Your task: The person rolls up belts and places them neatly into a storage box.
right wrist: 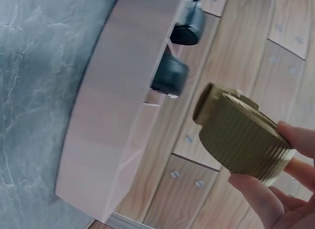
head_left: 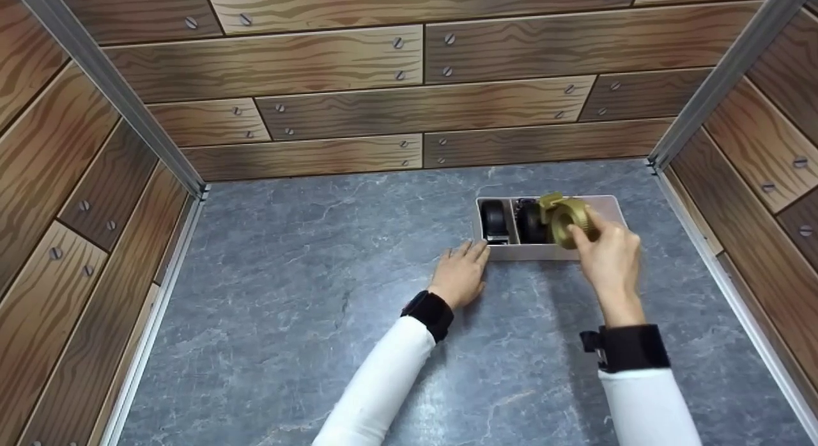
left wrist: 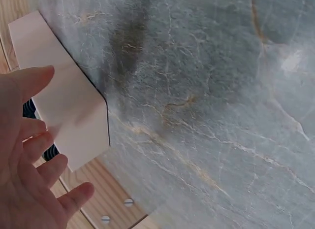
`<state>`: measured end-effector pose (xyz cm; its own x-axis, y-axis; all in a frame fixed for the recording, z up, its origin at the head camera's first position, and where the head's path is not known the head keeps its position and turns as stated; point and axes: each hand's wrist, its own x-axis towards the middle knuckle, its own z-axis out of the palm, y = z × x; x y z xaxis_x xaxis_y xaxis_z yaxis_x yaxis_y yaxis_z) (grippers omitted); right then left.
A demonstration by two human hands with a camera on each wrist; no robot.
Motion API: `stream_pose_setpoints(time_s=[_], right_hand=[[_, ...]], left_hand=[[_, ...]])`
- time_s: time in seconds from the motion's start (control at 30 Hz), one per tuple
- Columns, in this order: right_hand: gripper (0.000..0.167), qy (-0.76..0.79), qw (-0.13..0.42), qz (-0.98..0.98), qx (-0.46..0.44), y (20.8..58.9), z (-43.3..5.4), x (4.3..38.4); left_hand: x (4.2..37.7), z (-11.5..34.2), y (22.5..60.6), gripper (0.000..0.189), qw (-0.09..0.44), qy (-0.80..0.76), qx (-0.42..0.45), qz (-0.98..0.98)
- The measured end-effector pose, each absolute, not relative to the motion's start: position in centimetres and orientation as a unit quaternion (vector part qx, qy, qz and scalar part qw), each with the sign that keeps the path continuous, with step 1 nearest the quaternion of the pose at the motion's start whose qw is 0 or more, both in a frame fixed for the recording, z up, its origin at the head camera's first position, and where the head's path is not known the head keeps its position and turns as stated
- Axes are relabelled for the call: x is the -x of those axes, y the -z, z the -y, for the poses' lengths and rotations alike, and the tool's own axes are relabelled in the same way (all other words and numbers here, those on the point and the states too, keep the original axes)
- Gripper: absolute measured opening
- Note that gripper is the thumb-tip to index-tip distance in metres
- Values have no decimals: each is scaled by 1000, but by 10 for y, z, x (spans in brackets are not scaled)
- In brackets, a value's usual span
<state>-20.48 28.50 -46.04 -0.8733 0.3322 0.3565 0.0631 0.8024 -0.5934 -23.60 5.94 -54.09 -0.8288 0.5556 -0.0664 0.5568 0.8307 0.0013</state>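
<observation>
My right hand [head_left: 613, 251] pinches a rolled olive-gold woven belt [head_left: 569, 222] between thumb and fingers. In the right wrist view, the rolled belt [right wrist: 241, 135] is held up above the box, its buckle end turned away from the hand. Below it stands a pale divided box [head_left: 533, 252], with a rolled black belt [head_left: 493, 219] in the left compartment and another black roll [head_left: 530, 222] beside it. The right part of the box is partly hidden by my right hand. My left hand [head_left: 459, 273], fingers loosely extended, rests at the box's near left corner.
A grey marbled table [head_left: 287, 292] lies under everything. Wood-patterned panels [head_left: 332, 62] enclose it at the back and both sides, joined by metal corner posts [head_left: 722, 82]. The box stands toward the back right.
</observation>
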Motion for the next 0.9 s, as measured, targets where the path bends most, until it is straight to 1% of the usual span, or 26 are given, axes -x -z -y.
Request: stream_pose_setpoints(time_s=[0.13,0.3,0.47,0.6,0.73,0.83,0.9], right_hand=[[43,-304,239,914,124,471,-291,220],[43,-294,233,915,148,486,-299,232],[42,-263,233,925,146,502,-306,244],[42,-248,209,935,142,511,-309,254],[40,-235,173,945,147,517,-310,260],[39,-228,168,948,145,523,-309,264],[38,-223,174,949,139,528,-309,266]], left_hand=[[236,-61,539,65,20,8,-295,-955],[237,-62,538,60,12,20,-295,-955],[236,-63,538,56,8,34,-290,-956],[236,-64,537,54,12,43,-287,-957],[235,-64,536,54,21,43,-282,-958],[235,-64,534,54,28,44,-280,-959],[234,-65,534,55,33,46,-280,-958]])
